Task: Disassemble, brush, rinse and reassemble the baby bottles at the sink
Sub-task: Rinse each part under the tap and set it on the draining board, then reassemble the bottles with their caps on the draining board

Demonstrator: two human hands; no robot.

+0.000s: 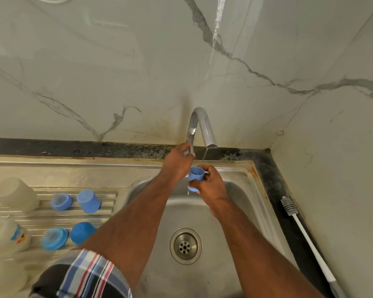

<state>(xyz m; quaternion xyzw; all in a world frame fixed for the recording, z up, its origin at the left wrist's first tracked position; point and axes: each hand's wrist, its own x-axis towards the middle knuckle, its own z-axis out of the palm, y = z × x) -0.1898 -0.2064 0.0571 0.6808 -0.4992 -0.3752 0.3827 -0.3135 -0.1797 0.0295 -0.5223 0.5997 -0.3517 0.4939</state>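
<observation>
My right hand (pixel 211 184) grips a blue bottle cap (pixel 196 174), open end up, under the spout of the chrome tap (pixel 205 125). A thin stream of water runs from the spout into the cap and drips off below. My left hand (pixel 178 161) reaches to the tap's base, its fingers curled around the handle there. On the draining board at the left lie two more blue caps (pixel 88 201) (pixel 82 232), two blue collar rings with teats (pixel 61 201) (pixel 54 238), and clear bottle bodies (pixel 14 194) (pixel 5 235).
The steel sink basin (pixel 241 211) has a round drain (pixel 185 246) at its middle. A white bottle brush (pixel 306 233) lies on the dark counter strip along the right wall. Marbled tiles close off the back and right.
</observation>
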